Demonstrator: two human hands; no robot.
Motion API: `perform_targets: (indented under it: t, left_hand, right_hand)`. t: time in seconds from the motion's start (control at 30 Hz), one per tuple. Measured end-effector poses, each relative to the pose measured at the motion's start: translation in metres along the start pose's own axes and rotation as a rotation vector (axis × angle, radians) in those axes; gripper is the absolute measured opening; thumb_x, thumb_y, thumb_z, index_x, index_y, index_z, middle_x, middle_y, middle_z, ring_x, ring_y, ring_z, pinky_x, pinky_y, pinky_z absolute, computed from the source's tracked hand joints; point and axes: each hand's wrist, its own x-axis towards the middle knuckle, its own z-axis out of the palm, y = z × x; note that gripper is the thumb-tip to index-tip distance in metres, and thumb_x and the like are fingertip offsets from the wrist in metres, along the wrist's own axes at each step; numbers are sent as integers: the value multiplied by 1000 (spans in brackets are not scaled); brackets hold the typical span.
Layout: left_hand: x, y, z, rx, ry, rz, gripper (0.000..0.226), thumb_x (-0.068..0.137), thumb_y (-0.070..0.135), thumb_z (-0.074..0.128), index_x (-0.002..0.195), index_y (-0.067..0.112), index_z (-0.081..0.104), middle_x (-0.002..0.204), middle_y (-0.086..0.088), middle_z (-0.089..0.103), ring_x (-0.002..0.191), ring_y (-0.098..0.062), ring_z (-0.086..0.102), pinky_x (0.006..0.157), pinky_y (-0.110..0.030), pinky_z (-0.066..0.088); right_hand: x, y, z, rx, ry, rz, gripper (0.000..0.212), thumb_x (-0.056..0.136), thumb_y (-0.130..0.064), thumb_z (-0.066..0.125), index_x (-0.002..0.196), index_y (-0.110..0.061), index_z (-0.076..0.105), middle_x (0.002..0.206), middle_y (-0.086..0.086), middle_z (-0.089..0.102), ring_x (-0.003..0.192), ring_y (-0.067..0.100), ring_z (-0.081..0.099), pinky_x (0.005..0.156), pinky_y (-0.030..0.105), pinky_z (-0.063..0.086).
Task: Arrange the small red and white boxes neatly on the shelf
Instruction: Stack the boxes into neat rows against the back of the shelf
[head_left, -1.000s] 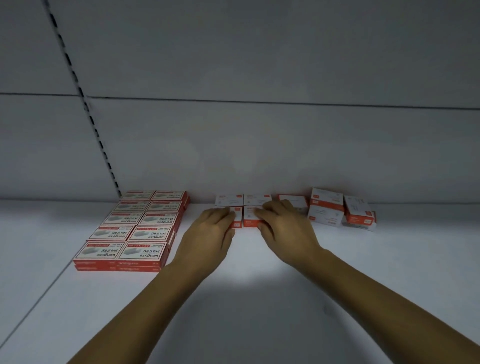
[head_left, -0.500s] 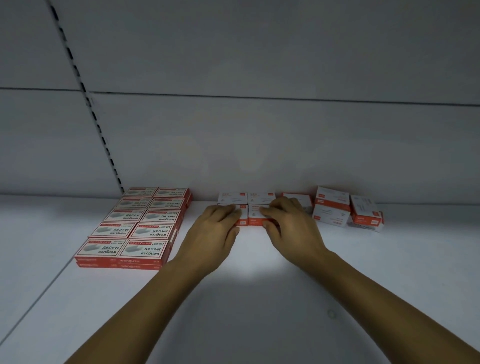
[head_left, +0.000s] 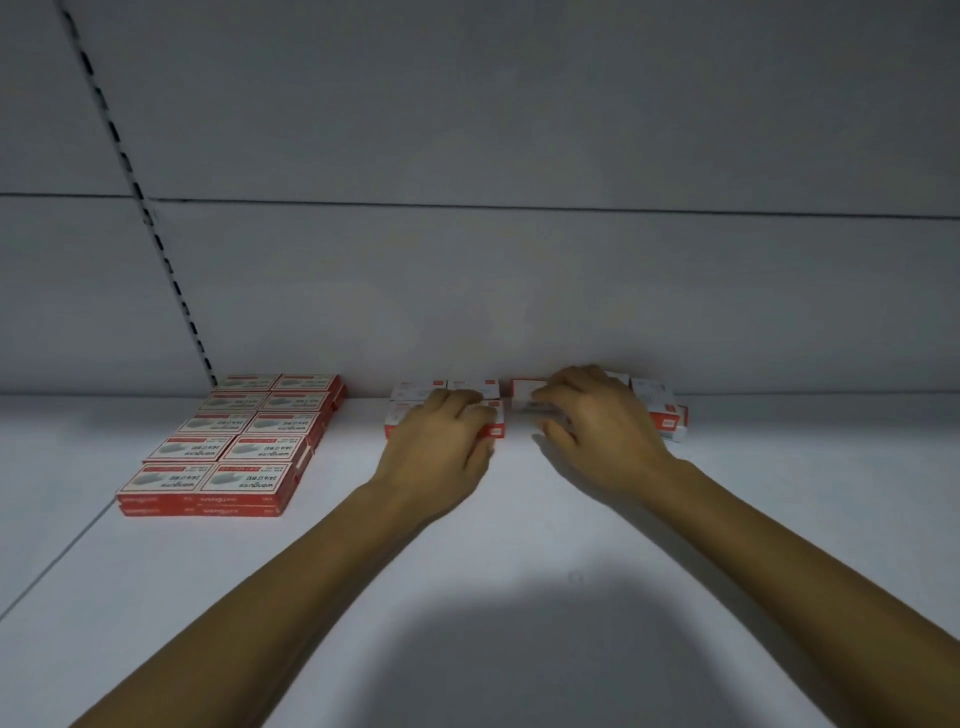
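On the white shelf (head_left: 519, 519), the left grip (head_left: 436, 447) rests with bent fingers on a block of 4 small boxes (head_left: 415, 388) by the back wall; I cannot tell whether it clasps them. Just to its right, the right grip (head_left: 602, 426) pinches 1 blurred small box (head_left: 527, 389), with loose boxes (head_left: 670, 418) beside it. Larger red boxes (head_left: 234, 447) lie in 2 rows at the left.

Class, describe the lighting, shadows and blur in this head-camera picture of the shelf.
Head view: dim overall, shelf brightest near the back wall; a dark shadow falls between the forearms; right hand and its small box are motion-smeared.
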Motion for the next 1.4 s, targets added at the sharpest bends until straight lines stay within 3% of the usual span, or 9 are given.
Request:
perform_targets:
  t: [0.17, 0.3, 0.43, 0.57, 0.7, 0.8, 1.0, 1.2, 1.4]
  left_hand:
    - [19, 53, 8, -62, -33, 90, 40, 88, 33, 49, 124, 18, 57, 128, -2, 57, 114, -23, 51, 91, -40, 47]
    - [32, 87, 18, -115, -54, 91, 44, 89, 34, 50, 131, 20, 51, 133, -1, 53, 118, -21, 48, 97, -39, 43]
    - [44, 116, 34, -142, -46, 2, 48, 88, 28, 53, 134, 17, 45, 134, -5, 49, 117, -25, 46, 95, -38, 43]
    - [50, 136, 51, -92, 23, -91, 47, 85, 24, 53, 130, 15, 47, 131, -6, 52, 117, -27, 48, 95, -39, 42]
    - [54, 146, 60, -1, 81, -177, 53, 83, 30, 58, 132, 13, 48, 130, -8, 55, 117, -28, 51, 94, -41, 42]
    - [55, 150, 63, 94, 83, -192, 59, 74, 31, 66, 128, 13, 53, 126, -8, 58, 113, -28, 54, 89, -42, 45]
    - [62, 139, 51, 316, 131, -70, 41, 70, 24, 70, 110, 21, 64, 102, -3, 65, 94, -25, 57, 78, -39, 40]
    - [62, 118, 43, 231, 137, 31, 26, 71, 28, 77, 94, 22, 69, 100, -3, 68, 95, -28, 61, 84, -44, 44]
    - [42, 107, 19, 77, 295, 258, 21, 91, 33, 51, 91, 17, 64, 98, 1, 68, 90, -22, 60, 73, -36, 47]
  right_hand:
    - [-26, 45, -6, -70, 61, 177, 55, 78, -32, 65, 130, -18, 55, 136, 13, 52, 121, 34, 49, 96, 46, 43]
    - [-45, 67, 3, -38, 19, 160, 51, 80, -37, 58, 127, -20, 56, 124, 7, 59, 111, 32, 56, 86, 41, 48]
    - [-45, 69, 8, 0, 67, 151, 44, 79, -22, 64, 122, -19, 59, 114, 5, 63, 102, 30, 59, 76, 38, 50]
    - [-44, 72, 8, 94, 100, 172, 39, 80, -19, 53, 118, -17, 64, 114, 7, 64, 104, 31, 58, 80, 40, 51]
    - [-44, 77, 9, 136, 86, 347, 47, 86, -18, 61, 132, -16, 55, 141, 17, 46, 127, 37, 42, 101, 46, 39]
    - [-45, 81, 7, 164, 34, 397, 49, 89, -21, 58, 137, -23, 49, 146, 14, 39, 127, 35, 43, 100, 43, 39]
    - [-46, 85, 4, 128, 31, 359, 46, 88, -21, 60, 133, -24, 53, 138, 9, 48, 116, 31, 52, 94, 39, 43]
    - [-45, 86, 6, 69, 51, 322, 47, 86, -21, 62, 132, -24, 54, 131, 10, 55, 110, 31, 55, 92, 39, 44]
    - [-41, 77, -10, 203, 273, 286, 30, 89, -14, 56, 117, -17, 64, 105, 8, 69, 88, 30, 65, 71, 33, 53]
